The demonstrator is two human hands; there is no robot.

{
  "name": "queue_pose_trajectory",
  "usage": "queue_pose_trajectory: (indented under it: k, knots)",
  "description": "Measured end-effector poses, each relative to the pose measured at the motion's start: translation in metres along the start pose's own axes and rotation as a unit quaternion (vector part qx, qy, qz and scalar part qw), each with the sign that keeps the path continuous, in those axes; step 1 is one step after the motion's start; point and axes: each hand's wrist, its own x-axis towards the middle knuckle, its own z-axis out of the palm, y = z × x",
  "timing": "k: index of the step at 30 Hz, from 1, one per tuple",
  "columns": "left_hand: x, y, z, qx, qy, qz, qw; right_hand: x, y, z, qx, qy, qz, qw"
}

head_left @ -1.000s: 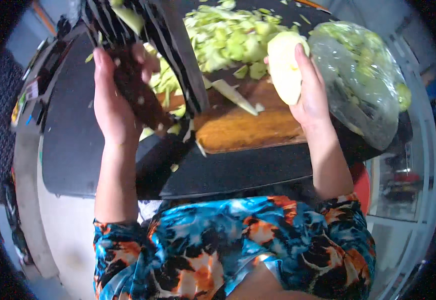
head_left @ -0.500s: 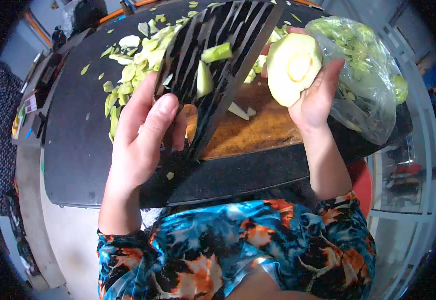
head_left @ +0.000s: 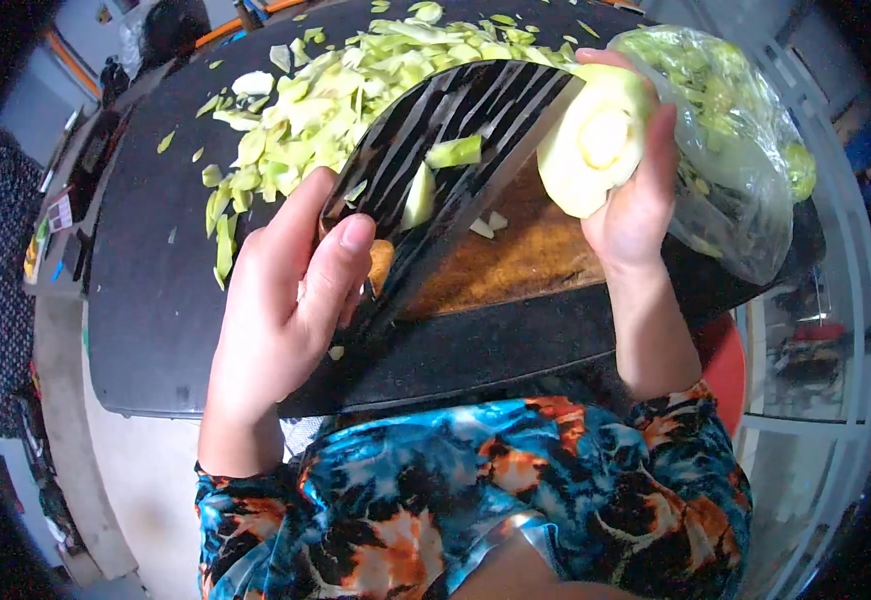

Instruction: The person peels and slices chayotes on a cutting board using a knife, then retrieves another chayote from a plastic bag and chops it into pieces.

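Observation:
My left hand (head_left: 278, 285) is closed around the near end of a wide knife (head_left: 491, 110) with a dark, pale-streaked blade. A few cut pieces of green vegetable cling to the blade's face. The blade slants up to the right, its far end touching or overlapping the left side of a peeled, pale green vegetable (head_left: 578, 165). That chunk is held up in my right hand (head_left: 638, 215), fingers behind it and thumb along its right side. A faint ring shows on its cut face. Below the blade lies a brown wooden cutting board (head_left: 526, 245) with small white scraps.
A large heap of pale green slices (head_left: 301, 130) spreads over the far side of the black table (head_left: 151, 320). At the right, a clear plastic bag (head_left: 746, 220) holds more green vegetable pieces. A red stool or basin edge (head_left: 724, 365) shows below the table.
The knife has swung down and right, its blade coming to the vegetable's left side. My right hand has tilted the vegetable slightly. More of the slice heap is uncovered.

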Motion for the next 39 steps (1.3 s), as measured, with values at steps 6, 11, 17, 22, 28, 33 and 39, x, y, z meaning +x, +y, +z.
queue_pose_trajectory:
  k: [6,11,17,22,28,33,39]
  knots:
    - [0.001,-0.01,-0.007,0.078,-0.002,0.074,0.994,0.003,-0.014,-0.007,-0.079,-0.081,0.027,0.993]
    - [0.001,-0.004,-0.009,0.042,-0.028,0.032,0.998,0.003,-0.011,-0.008,-0.08,-0.089,0.021,0.993]
    - [-0.001,0.001,-0.001,-0.023,-0.043,-0.038,0.998,-0.001,-0.009,0.006,-0.042,-0.017,0.049,0.998]
    - [0.001,-0.003,0.006,-0.008,-0.048,-0.037,0.998,-0.004,-0.002,0.014,-0.022,0.039,0.038,0.998]
    - [0.002,-0.001,0.012,-0.021,-0.054,-0.048,0.997,-0.009,0.004,0.012,0.039,0.024,0.047,0.998]
    - [0.006,-0.004,0.017,-0.045,-0.075,-0.04,0.995,-0.01,0.008,0.014,0.096,0.044,0.048,0.993]
    - [0.006,-0.009,0.025,-0.086,-0.096,-0.03,0.991,-0.01,0.013,0.02,0.139,0.101,0.054,0.984]
